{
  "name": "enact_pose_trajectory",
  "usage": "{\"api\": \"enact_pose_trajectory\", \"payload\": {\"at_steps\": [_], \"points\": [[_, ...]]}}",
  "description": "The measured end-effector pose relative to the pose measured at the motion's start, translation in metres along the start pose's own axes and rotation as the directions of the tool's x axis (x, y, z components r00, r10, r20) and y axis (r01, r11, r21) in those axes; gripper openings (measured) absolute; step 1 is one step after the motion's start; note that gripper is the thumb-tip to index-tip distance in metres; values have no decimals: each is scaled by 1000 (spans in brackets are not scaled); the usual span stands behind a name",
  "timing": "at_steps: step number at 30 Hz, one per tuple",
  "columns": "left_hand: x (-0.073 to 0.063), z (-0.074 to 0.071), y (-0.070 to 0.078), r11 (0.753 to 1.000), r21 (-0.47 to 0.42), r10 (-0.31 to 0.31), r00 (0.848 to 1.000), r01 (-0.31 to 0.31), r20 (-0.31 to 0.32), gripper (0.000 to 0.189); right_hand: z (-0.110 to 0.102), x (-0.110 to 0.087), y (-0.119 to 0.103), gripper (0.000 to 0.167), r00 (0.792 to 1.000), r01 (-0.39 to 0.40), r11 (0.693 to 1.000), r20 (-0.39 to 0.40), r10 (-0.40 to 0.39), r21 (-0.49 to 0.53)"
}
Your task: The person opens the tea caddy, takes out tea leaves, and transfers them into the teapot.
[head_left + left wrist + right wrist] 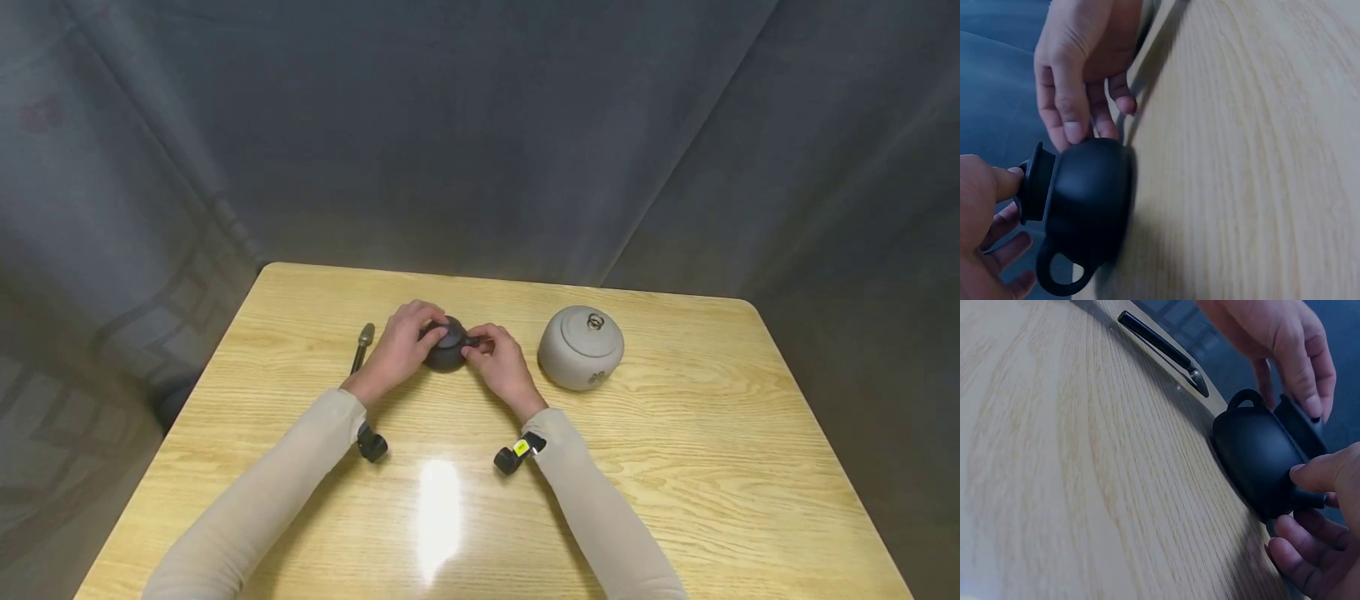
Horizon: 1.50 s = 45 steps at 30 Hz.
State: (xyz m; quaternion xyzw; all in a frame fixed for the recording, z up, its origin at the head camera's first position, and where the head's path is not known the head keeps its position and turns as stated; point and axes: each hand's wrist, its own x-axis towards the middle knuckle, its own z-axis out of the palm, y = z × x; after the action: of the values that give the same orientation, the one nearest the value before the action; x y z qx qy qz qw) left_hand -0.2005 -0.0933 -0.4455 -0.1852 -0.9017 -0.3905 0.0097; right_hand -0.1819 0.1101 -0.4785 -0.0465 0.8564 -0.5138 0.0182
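A small black teapot stands on the wooden table between both hands. My left hand pinches the knob of its lid. In the left wrist view the lid sits raised and slightly askew at the pot's mouth. The teapot's loop handle is on the left hand's side, free of its fingers. On the opposite side, my right hand grips the teapot around its short spout, thumb against the body and fingers beneath the spout.
A round grey lidded jar with a ring on top stands right of the right hand. Beside the left forearm lies a small scoop with a black handle. Dark curtains hang behind the table.
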Motion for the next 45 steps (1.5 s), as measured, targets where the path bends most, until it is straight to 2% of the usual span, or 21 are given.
{"api": "enact_pose_trajectory", "payload": {"at_steps": [9,19,28,39,45], "points": [[-14,-10,5,1000,9,26,999,-26,-39,16,0,-2,-3,29,1000,-13,1000,0,13,-4],[-46,-17,11,999,12,50,998,-50,-29,18,0,-2,-4,29,1000,-29,1000,-1,29,-8],[-72,-14,16,993,49,109,994,-108,-23,13,-2,-2,-5,28,1000,-9,1000,-5,9,-15],[-90,-9,5,993,92,75,997,-75,3,11,-1,-1,-3,28,1000,-11,1000,-5,11,-9],[-94,-2,-4,988,123,92,996,-93,8,12,-1,0,-2,28,1000,-21,1000,-7,21,-8]]}}
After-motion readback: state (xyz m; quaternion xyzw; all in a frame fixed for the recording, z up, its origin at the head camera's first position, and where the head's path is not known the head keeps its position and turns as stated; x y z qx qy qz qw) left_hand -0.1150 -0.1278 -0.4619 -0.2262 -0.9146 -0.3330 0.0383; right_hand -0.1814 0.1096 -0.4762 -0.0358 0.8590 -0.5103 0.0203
